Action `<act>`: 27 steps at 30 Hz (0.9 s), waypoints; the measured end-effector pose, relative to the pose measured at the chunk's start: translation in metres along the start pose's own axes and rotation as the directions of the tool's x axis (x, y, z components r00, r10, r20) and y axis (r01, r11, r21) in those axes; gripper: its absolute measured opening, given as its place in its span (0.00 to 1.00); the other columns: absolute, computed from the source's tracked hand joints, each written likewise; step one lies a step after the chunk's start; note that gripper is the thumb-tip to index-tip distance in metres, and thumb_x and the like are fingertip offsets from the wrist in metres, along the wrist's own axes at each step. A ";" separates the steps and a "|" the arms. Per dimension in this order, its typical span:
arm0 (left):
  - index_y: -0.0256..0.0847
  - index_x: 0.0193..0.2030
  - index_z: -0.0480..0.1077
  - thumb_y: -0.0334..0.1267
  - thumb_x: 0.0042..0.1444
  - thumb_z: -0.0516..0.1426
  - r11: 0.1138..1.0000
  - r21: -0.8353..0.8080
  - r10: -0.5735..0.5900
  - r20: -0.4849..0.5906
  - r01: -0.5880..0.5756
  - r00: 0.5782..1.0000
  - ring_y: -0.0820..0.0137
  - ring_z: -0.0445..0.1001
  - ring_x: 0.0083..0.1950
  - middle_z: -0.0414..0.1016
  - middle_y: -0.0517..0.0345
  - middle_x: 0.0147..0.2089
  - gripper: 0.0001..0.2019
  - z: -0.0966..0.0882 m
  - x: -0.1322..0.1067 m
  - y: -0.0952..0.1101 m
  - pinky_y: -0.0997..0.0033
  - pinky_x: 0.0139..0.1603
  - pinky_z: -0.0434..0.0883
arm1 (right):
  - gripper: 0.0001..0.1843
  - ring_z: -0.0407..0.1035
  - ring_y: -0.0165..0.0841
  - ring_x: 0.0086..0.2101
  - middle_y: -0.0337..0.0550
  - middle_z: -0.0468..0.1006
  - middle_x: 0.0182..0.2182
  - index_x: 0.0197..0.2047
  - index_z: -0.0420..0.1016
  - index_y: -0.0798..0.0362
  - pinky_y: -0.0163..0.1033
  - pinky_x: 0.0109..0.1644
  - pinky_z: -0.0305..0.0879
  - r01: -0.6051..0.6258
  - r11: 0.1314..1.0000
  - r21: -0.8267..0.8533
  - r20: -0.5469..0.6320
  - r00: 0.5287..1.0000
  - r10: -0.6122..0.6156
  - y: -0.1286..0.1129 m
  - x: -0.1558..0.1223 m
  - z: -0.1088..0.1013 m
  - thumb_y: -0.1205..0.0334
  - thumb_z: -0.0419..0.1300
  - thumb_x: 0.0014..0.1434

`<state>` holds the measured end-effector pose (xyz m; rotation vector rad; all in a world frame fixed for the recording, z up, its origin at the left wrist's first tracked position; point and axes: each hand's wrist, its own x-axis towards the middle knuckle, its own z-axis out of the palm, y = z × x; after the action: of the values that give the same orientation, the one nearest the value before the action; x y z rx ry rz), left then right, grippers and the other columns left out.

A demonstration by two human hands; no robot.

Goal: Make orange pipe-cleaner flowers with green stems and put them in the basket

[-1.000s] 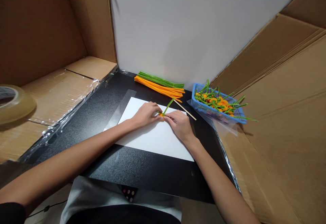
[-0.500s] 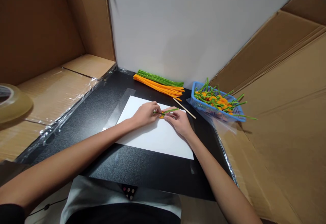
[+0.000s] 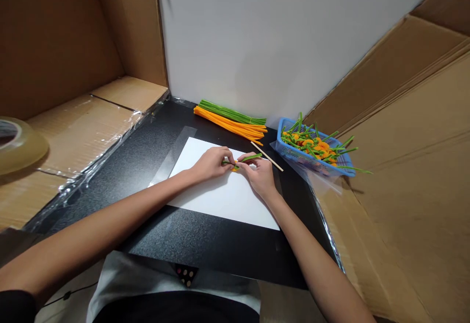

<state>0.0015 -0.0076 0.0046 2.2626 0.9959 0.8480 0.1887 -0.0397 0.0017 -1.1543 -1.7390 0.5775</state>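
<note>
Over a white sheet of paper, both hands meet on a small orange and green pipe cleaner flower. My left hand is closed in a pinch on its left side. From the right, my right hand pinches the green pipe cleaner, whose free end sticks out to the upper right. Fingers cover much of the flower, so its exact shape is hidden.
Behind the paper lie bundles of green pipe cleaners and orange pipe cleaners. A wooden stick rests beside the paper. At right stands a blue basket of orange and green pieces. A tape roll sits on cardboard at left.
The right hand's fingers have shifted slightly around the green pipe cleaner, and its free end sits a little higher and further right. Both hands stay at the same spot over the paper.
</note>
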 end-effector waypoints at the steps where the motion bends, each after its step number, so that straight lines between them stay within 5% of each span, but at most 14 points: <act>1: 0.39 0.33 0.77 0.30 0.53 0.59 1.000 -0.005 -0.005 -0.008 0.005 1.000 0.69 0.73 0.34 0.77 0.56 0.36 0.05 0.000 0.000 0.000 0.73 0.34 0.65 | 0.03 0.76 0.36 0.33 0.43 0.82 0.33 0.34 0.79 0.52 0.41 0.39 0.72 0.000 1.000 -0.004 -0.003 1.000 0.000 0.001 0.000 0.001 0.62 0.65 0.57; 14: 0.40 0.35 0.81 0.42 0.52 0.59 0.967 -0.006 -0.253 -0.044 0.253 0.966 0.64 0.77 0.32 0.81 0.54 0.31 0.11 0.005 -0.001 0.007 0.70 0.32 0.65 | 0.04 0.75 0.36 0.35 0.44 0.82 0.35 0.37 0.79 0.52 0.43 0.43 0.72 0.085 0.995 -0.057 0.098 0.992 -0.079 -0.001 0.000 -0.004 0.62 0.62 0.61; 20: 0.41 0.33 0.80 0.41 0.49 0.61 0.955 0.018 -0.295 -0.088 0.297 0.952 0.62 0.77 0.33 0.81 0.55 0.31 0.08 0.005 -0.003 0.013 0.69 0.32 0.63 | 0.09 0.76 0.36 0.36 0.46 0.82 0.39 0.41 0.80 0.53 0.43 0.44 0.72 -0.055 0.998 0.017 0.152 0.987 0.052 0.001 0.000 -0.004 0.61 0.67 0.55; 27: 0.40 0.34 0.78 0.38 0.53 0.59 0.988 0.018 -0.154 -0.046 0.155 0.987 0.65 0.75 0.35 0.80 0.56 0.34 0.07 0.002 -0.002 0.007 0.70 0.33 0.64 | 0.06 0.76 0.37 0.36 0.44 0.82 0.37 0.39 0.80 0.52 0.42 0.44 0.73 -0.008 1.000 -0.020 0.143 0.990 0.011 -0.002 0.000 -0.005 0.63 0.65 0.56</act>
<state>0.0053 -0.0140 0.0070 2.1598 1.1895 0.8270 0.1925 -0.0415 0.0052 -1.1594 -1.8651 0.6643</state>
